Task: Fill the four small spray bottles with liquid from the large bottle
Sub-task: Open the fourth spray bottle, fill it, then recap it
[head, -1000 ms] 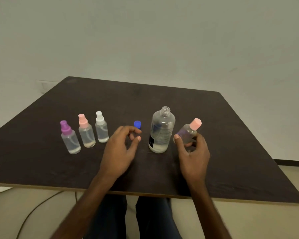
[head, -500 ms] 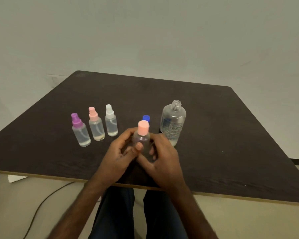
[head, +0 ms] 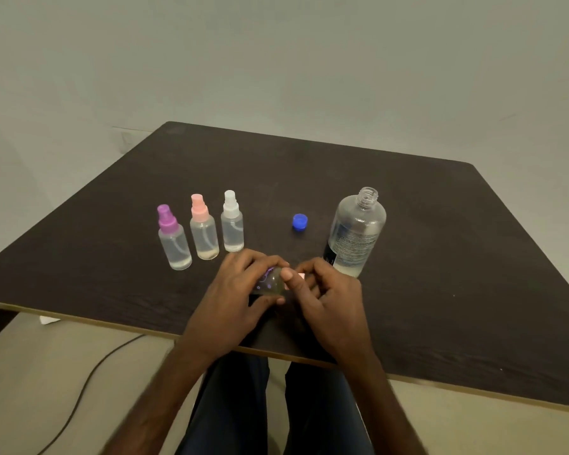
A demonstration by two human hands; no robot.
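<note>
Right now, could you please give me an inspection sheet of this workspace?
Surface: dark table, dry as far as visible.
Job's things: purple-top bottle, pink-top bottle and white-top bottle upright in a row; large bottle uncapped, nearly empty; blue cap beside it.
Clutter: nothing seen.
Hands: left hand and right hand hold the fourth small bottle tilted.
Cables: dark cable on the floor.
Surroundings: plain wall.

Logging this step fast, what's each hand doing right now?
Left hand: closed around the body of the small bottle, tipped sideways.
Right hand: closed on that bottle's pink cap end; grip mostly hidden.
</note>
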